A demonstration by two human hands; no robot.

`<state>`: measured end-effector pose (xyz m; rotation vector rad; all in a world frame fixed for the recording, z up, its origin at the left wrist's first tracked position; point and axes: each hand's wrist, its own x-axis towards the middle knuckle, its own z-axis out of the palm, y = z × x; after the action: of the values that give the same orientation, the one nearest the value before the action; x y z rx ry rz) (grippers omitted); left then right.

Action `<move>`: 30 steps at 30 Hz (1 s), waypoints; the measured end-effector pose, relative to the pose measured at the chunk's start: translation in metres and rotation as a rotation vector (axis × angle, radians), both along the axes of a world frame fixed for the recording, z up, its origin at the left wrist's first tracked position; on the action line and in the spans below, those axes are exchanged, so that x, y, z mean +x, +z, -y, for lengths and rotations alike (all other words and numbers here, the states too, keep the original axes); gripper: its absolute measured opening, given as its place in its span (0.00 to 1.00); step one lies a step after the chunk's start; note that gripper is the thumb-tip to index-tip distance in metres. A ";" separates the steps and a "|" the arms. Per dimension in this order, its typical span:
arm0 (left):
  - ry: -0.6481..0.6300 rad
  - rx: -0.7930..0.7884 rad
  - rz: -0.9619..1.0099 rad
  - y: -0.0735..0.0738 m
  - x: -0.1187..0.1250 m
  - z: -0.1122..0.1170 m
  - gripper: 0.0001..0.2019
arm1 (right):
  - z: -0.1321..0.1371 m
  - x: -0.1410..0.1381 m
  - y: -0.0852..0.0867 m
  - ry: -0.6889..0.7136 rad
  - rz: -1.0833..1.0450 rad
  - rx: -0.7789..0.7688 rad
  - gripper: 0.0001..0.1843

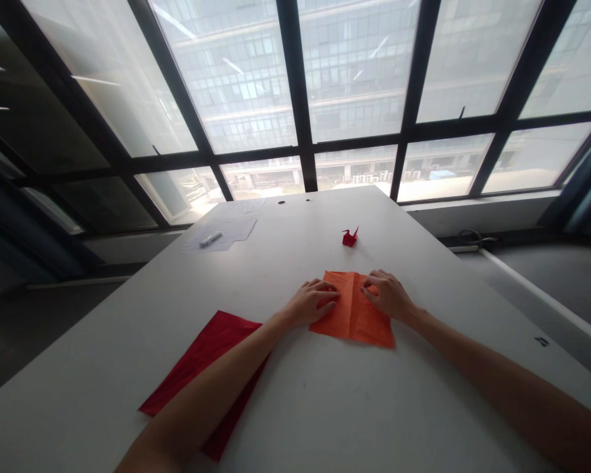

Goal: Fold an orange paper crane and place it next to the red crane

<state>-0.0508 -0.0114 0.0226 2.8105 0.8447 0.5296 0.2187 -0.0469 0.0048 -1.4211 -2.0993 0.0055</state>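
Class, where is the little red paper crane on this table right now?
In the head view, the red paper crane stands on the white table, just beyond the orange paper sheet, to the right of the loose papers and marker.

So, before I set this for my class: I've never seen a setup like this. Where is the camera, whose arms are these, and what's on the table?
This picture comes from a camera worn on a person's head, looking forward and down, so the bare arms reaching in are that person's own. The left hand and the right hand rest on a square of orange paper, which lies flat on a white table; neither lifts it. A red paper sheet lies under the left forearm. Farther off stand a small red origami crane and white papers with a marker on them. Behind the table is a large window.
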 end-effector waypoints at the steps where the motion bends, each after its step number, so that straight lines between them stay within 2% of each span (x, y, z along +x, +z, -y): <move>1: 0.020 0.009 -0.004 0.000 0.000 0.000 0.14 | 0.004 -0.002 0.000 0.024 0.007 -0.030 0.05; 5: 0.070 0.000 0.002 -0.005 -0.002 -0.002 0.20 | 0.013 -0.008 -0.002 0.119 0.016 -0.080 0.12; 10: -0.007 -0.117 -0.054 -0.009 -0.003 -0.010 0.33 | 0.010 -0.008 -0.003 0.145 0.036 -0.091 0.19; 12: -0.016 -0.153 -0.085 -0.009 -0.003 -0.012 0.34 | 0.007 -0.005 -0.004 0.157 0.043 -0.099 0.20; 22: 0.003 -0.137 -0.051 -0.013 -0.006 -0.015 0.30 | -0.003 0.006 -0.012 0.189 -0.002 -0.077 0.19; 27: -0.001 -0.031 0.032 -0.013 -0.005 -0.013 0.21 | -0.010 0.011 -0.015 0.245 -0.070 -0.039 0.10; 30: 0.008 0.012 0.071 -0.010 -0.005 -0.011 0.15 | -0.015 0.012 -0.014 0.282 -0.115 -0.016 0.09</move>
<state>-0.0557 -0.0008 0.0124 2.7818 0.8426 0.6335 0.2310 -0.0323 -0.0092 -1.0957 -2.1890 0.2112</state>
